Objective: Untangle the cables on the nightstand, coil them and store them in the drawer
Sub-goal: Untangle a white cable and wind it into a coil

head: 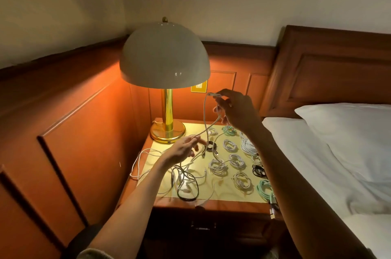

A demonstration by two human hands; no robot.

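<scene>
Right hand (237, 110), centre frame, pinches the plug end of a thin white cable (204, 114). Left hand (182, 149), below it, loosely holds the same cable. Its slack joins a tangle (186, 182) at the nightstand's (220, 194) lower left, and the coiled cables (218, 166) lie right.

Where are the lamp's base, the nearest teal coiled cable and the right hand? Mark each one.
lamp's base (167, 134): head view, on the front of the brass foot.
nearest teal coiled cable (263, 190): head view, on the coil's left loops.
right hand (238, 111): head view, on the back of the hand.
</scene>
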